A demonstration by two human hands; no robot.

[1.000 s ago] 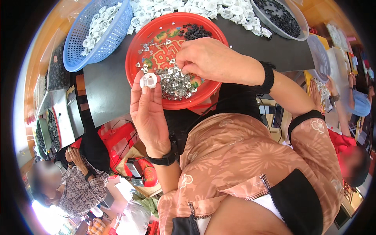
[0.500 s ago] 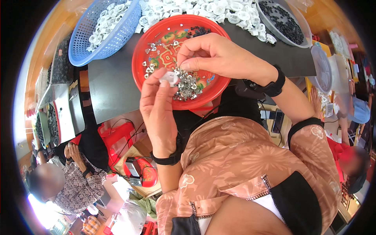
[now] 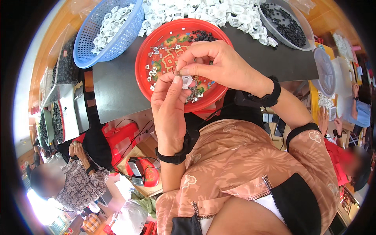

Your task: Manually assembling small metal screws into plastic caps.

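Observation:
My left hand [image 3: 169,96] grips a small white plastic part [image 3: 186,81] between thumb and fingers, over the red patterned tray [image 3: 141,84]. The fingertips of my right hand [image 3: 213,64] are pinched at the part's upper left edge; they appear to hold a tiny metal piece, mostly hidden by the fingers. Beneath the hands lies a heap of small shiny metal pieces [image 3: 194,95], partly covered by them. A few more metal pieces [image 3: 152,72] are scattered on the tray's left side. Small black parts [image 3: 203,36] are piled at its far edge.
White plastic parts [image 3: 207,11] spread across the back of the dark table [image 3: 117,92]. A blue basket [image 3: 84,47] of similar parts stands at the left, a clear bowl [image 3: 307,39] of black pieces at the right. Other people [image 3: 80,178] sit on both sides.
My hands have come together: the left moved slightly right with the white part, now tilted differently. My right fingertips shifted from above the metal heap to the part's edge.

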